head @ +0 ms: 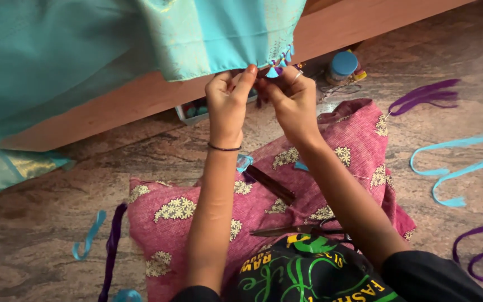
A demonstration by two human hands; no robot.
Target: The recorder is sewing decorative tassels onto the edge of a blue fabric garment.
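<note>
Tassel: a small turquoise tassel [273,71] is hanging from the lower hem of the cloth, between the 2 hands, with more turquoise and purple tassels beside it toward the right.
Cloth: the turquoise cloth [85,45] is draping over a wooden ledge [331,28] at the top of the view.
Left hand: the left hand [227,100] is pinching the hem just beside the tassel, thumb and fingers closed tight on the fabric; a dark band is sitting on its wrist.
Right hand: the right hand [292,98] is reaching up to the tassel, fingertips closed narrowly around it; what exactly they are gripping is too small to tell.
Lap: a pink flowered cloth [197,212] is lying under the forearms, with scissors [292,229] and a dark comb [269,183] resting on it.
Floor: turquoise ribbons [454,168] and purple strands [426,95] are lying on the stone floor to the right, well apart from the hands; a blue-lidded jar [343,66] is standing near the ledge.
</note>
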